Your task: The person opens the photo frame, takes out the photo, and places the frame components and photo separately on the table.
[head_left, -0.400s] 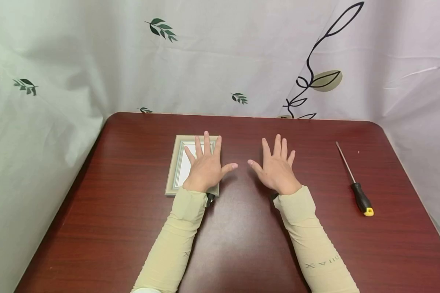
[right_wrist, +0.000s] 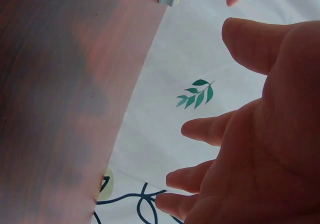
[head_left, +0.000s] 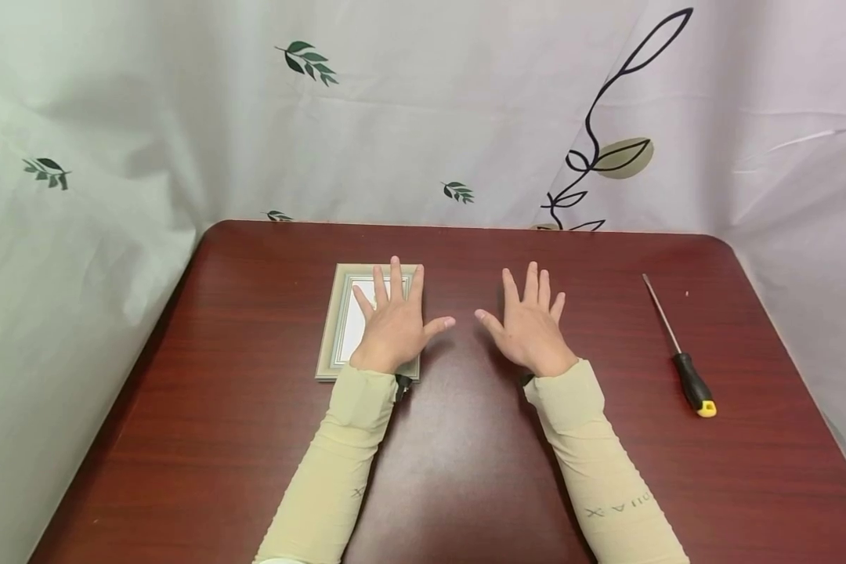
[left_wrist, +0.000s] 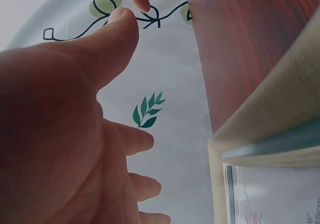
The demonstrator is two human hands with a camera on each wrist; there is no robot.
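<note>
My left hand (head_left: 393, 333) is held palm down with fingers spread above a picture frame (head_left: 329, 345). In the left wrist view a gap shows between that hand and the frame's pale border (left_wrist: 280, 91). The hand hides the frame's right part and some of its white middle. My right hand (head_left: 533, 333) hovers over the bare tabletop to the right, fingers spread, holding nothing. Farther right lies a screwdriver (head_left: 692, 382) with a black and yellow handle, its shaft pointing to the back of the table.
The dark red wooden table (head_left: 204, 376) has rounded back corners. A white curtain (head_left: 395, 102) printed with leaves hangs behind it and along both sides. A tiny pale speck lies near the screwdriver's shaft.
The head view has shifted very slightly. Both hands stay spread in the same places, and the picture frame and screwdriver have not moved on the table.
</note>
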